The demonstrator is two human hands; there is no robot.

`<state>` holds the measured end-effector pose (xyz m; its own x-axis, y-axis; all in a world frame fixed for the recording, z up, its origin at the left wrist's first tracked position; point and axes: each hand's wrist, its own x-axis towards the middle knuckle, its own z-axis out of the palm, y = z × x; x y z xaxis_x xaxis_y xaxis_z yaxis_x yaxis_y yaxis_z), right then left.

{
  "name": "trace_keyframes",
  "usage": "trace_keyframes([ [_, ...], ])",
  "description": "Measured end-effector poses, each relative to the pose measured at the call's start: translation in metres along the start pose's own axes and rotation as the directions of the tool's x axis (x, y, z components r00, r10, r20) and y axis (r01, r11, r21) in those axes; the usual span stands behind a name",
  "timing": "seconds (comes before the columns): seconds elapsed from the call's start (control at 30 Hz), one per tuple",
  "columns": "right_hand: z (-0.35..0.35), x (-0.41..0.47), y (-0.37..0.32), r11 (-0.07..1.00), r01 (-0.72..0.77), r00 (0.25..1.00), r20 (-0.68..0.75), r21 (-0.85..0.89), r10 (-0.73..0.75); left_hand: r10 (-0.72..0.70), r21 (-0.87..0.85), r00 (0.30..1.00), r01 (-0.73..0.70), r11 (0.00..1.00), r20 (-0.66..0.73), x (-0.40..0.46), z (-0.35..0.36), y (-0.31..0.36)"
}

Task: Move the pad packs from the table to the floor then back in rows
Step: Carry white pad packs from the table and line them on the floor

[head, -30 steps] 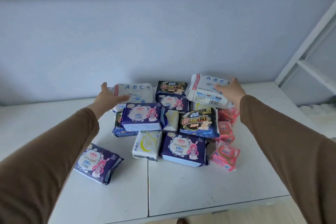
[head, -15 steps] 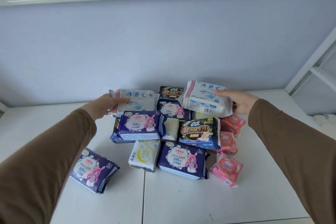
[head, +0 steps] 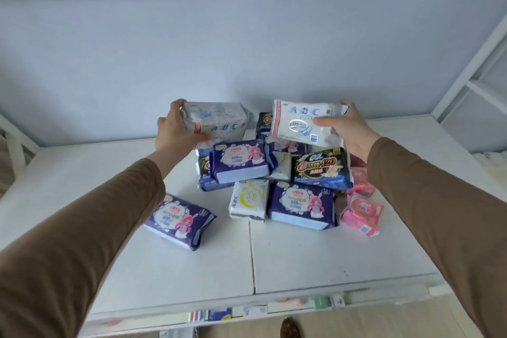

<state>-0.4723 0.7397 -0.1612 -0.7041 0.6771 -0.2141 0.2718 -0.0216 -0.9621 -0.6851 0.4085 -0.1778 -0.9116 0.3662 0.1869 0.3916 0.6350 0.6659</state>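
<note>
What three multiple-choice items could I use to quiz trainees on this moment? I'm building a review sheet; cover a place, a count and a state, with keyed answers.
1. Where does the purple pack that lies apart from the pile sit?
A. On the floor
B. On the table, near the left forearm
C. On top of the pile

2. How many white ABC packs are held up in the hands?
A. One
B. Two
C. Four

3. What is the right hand doing?
A. Gripping a white ABC pack
B. Resting flat on the table
C. Hanging idle

Answers:
1 B: it lies alone on the white table, left of the heap.
2 B: the left hand grips one white ABC pack and the right grips another.
3 A: its thumb and fingers curl round the pack's end, above the pile.
</note>
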Motion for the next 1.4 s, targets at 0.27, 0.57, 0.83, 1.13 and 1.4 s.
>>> trace_keyframes([
  [0.27, 0.067, -0.149, -0.004, 0.95, 0.312, 0.942, -0.138, 0.018, -0.307, 0.126, -0.102, 0.974, -0.146, 0.984, -0.187, -0.082, -0.089, -0.041],
  [0.57, 0.095, -0.286, 0.053, 0.96, 0.275, 0.96, 0.032, 0.047, -0.277, 0.092, -0.163, 0.993, -0.104, 0.981, -0.08, -0.213, -0.15, -0.103],
  [0.83, 0.103, -0.38, 0.128, 0.968, 0.197, 0.938, 0.316, -0.155, -0.14, 0.058, -0.108, 0.995, -0.05, 0.993, 0.076, -0.354, -0.177, -0.168],
  [1.13, 0.147, -0.47, 0.225, 0.932, 0.102, 0.904, 0.423, -0.347, 0.058, -0.004, 0.053, 0.977, -0.007, 0.999, 0.213, -0.484, -0.182, -0.28],
  [1.4, 0.208, -0.542, 0.346, 0.87, 0.009, 0.918, 0.348, -0.492, 0.187, -0.156, 0.183, 0.929, 0.098, 0.978, 0.336, -0.566, -0.142, -0.405],
])
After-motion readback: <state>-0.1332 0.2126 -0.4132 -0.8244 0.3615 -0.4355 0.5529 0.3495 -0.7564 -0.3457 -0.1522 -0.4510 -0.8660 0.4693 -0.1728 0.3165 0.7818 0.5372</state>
